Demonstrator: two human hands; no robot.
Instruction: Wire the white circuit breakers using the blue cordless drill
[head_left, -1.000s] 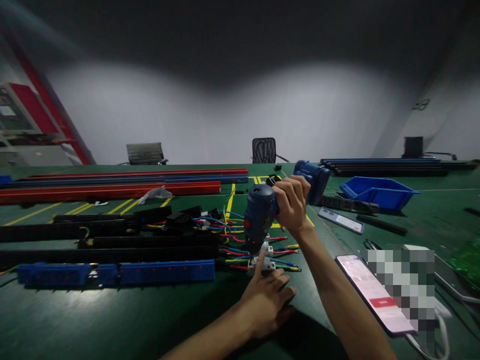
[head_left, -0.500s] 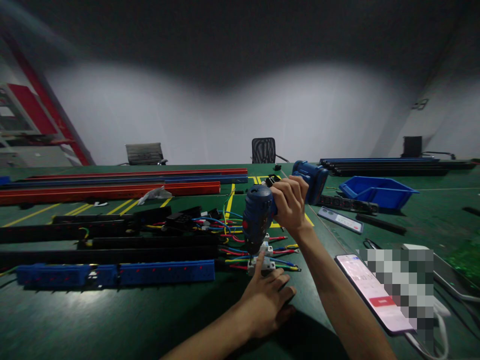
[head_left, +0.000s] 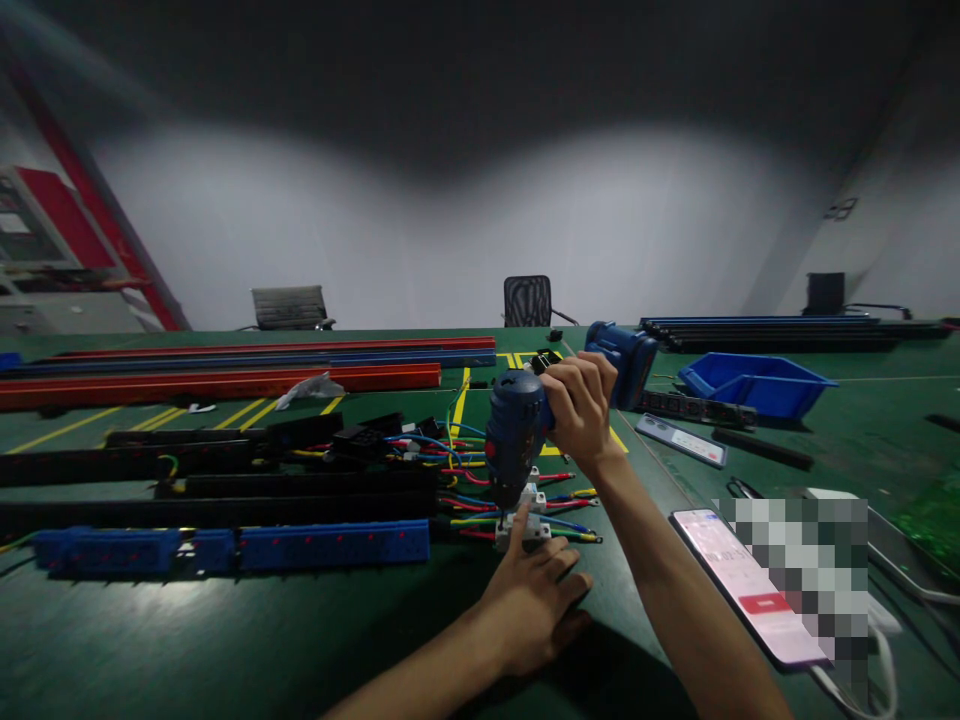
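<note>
While left hand point(head_left: 529, 600) braces, right hand point(head_left: 581, 405) angles drill point(head_left: 517, 435).

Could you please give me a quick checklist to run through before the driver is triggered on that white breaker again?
1. Right hand has a full grip on the blue power driver: ok.
2. Driver nose points down at the white breaker: ok.
3. Bit seated in the screw head: cannot tell, too small and dark.
4. Left hand braces the breaker on the green table: ok, but one of its fingers lies right beside the bit: not ok.
5. Coloured wires clear of the bit: cannot tell, they crowd around the breaker.
6. Phone lies close to the right forearm: not ok.
</note>
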